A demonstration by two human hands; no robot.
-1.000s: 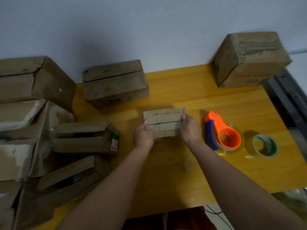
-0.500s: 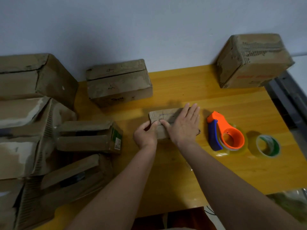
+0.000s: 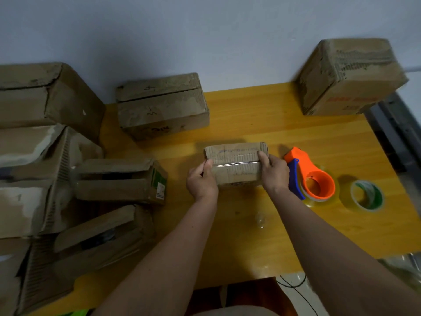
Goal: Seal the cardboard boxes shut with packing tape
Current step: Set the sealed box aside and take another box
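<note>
At the middle of the yellow wooden surface (image 3: pixel 262 124) sits a small, worn brown cardboard box (image 3: pixel 235 164), held at both ends. The left hand (image 3: pixel 201 182) grips its 9 o'clock end with the thumb hooked over the top edge, and the right hand (image 3: pixel 273 173) grips the 3 o'clock end, fingers curled over the top. A glossy strip of clear packing tape (image 3: pixel 234 164) runs lengthwise along the top seam between the two hands. Faint blue handwriting crosses the far flap, too blurred to read. Just beside the right hand, at 3 o'clock from the box, lies an orange tape dispenser with a blue handle (image 3: pixel 312 179), and farther toward 3 o'clock a roll of clear tape with a green and white core (image 3: pixel 366 196) lies flat. At 11 o'clock stands a larger closed brown carton (image 3: pixel 161 106) with dark scribbles on its flaps that cannot be made out. At 1 o'clock, against the pale wall (image 3: pixel 205 37), a squarish carton (image 3: pixel 350 76) shows red printing on its near side, illegible. At 9 o'clock a long carton with open flaps (image 3: pixel 120 179) carries a green and white label on its end, its text too small to read, among a heap of other battered cartons (image 3: pixel 34 156).
</note>
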